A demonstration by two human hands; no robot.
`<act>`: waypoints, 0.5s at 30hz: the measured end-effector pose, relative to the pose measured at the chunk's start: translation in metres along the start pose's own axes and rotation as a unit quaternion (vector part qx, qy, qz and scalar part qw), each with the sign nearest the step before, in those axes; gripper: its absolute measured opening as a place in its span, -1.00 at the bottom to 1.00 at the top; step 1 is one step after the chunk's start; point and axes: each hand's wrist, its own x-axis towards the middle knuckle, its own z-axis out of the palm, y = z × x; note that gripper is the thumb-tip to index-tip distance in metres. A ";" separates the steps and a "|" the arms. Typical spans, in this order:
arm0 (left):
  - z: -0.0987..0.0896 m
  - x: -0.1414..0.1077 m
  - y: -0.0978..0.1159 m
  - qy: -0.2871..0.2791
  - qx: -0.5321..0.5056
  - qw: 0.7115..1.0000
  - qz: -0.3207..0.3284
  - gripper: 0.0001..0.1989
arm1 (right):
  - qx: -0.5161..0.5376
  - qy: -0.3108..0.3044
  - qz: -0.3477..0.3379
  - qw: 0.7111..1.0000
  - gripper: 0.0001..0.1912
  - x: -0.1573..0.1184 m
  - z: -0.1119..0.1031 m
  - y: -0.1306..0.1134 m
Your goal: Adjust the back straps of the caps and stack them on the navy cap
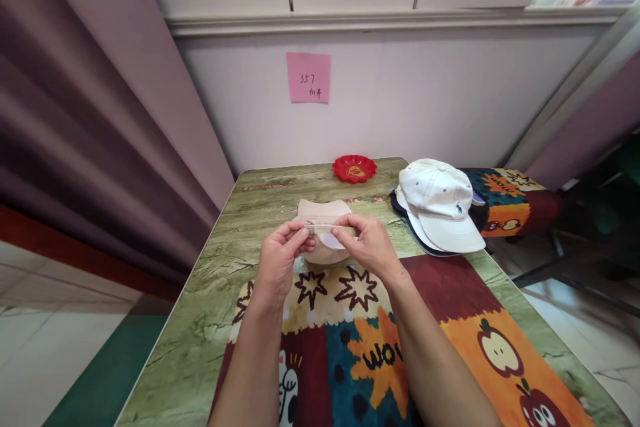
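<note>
A beige cap (326, 211) lies on the table in front of me, with its back strap (324, 229) and opening turned my way. My left hand (284, 252) pinches the left end of the strap between thumb and fingers. On the other side, my right hand (369, 241) grips the strap's right part with its thumb and index finger. Both hands are close together at the strap. A small buckle seems to sit by the left fingertips, though it is too small to make out well.
Several stacked caps, a white one (434, 195) on top, stand to the right. A red scalloped dish (355, 169) sits at the back of the wood-patterned table (200, 320). A colourful printed mat (440, 293) lies under my arms. A pink note (309, 78) is on the wall.
</note>
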 end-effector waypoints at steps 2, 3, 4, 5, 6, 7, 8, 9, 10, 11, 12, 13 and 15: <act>0.001 -0.001 0.000 -0.004 0.003 1.000 0.000 -0.65 | -0.002 0.000 -0.004 1.000 -0.87 -0.001 0.002 -0.001; 0.002 -0.001 0.000 -0.007 0.004 1.000 0.000 -0.65 | -0.001 0.000 -0.007 1.000 -0.88 -0.001 0.003 -0.001; 0.003 -0.002 0.000 -0.013 0.005 1.000 -0.001 -0.65 | 0.001 -0.001 -0.011 1.000 -0.88 -0.001 0.004 -0.002; 0.004 -0.002 0.000 -0.018 0.007 1.000 -0.001 -0.66 | 0.004 -0.002 -0.015 1.000 -0.88 -0.001 0.005 -0.002; 0.005 -0.003 0.000 -0.023 0.008 1.000 -0.002 -0.67 | 0.006 -0.003 -0.018 1.000 -0.88 -0.001 0.006 -0.003; 0.005 -0.003 0.000 -0.025 0.010 1.000 -0.001 -0.68 | 0.008 -0.004 -0.020 1.000 -0.88 -0.001 0.006 -0.003; 0.006 -0.003 0.000 -0.028 0.012 1.000 -0.001 -0.68 | 0.010 -0.005 -0.021 1.000 -0.88 -0.001 0.005 -0.004; 0.006 -0.002 -0.001 -0.029 0.014 0.999 -0.001 -0.68 | 0.013 -0.008 -0.022 1.000 -0.88 -0.001 0.004 -0.004; 0.005 -0.002 -0.001 -0.029 0.015 0.999 -0.001 -0.68 | 0.015 -0.012 -0.022 1.000 -0.88 -0.001 0.003 -0.004; 0.004 -0.001 -0.001 -0.029 0.015 0.999 -0.001 -0.68 | 0.016 -0.017 -0.022 0.999 -0.88 -0.001 0.000 -0.004; 0.003 -0.001 -0.001 -0.029 0.015 0.999 -0.001 -0.67 | 0.016 -0.022 -0.020 0.999 -0.88 0.000 -0.002 -0.005; 0.002 0.000 -0.001 -0.028 0.015 1.000 -0.001 -0.67 | 0.013 -0.028 -0.016 0.999 -0.88 0.000 -0.005 -0.004; 0.000 0.001 0.000 -0.020 0.014 1.000 0.000 -0.67 | 0.003 -0.039 -0.005 0.999 -0.87 0.001 -0.009 -0.004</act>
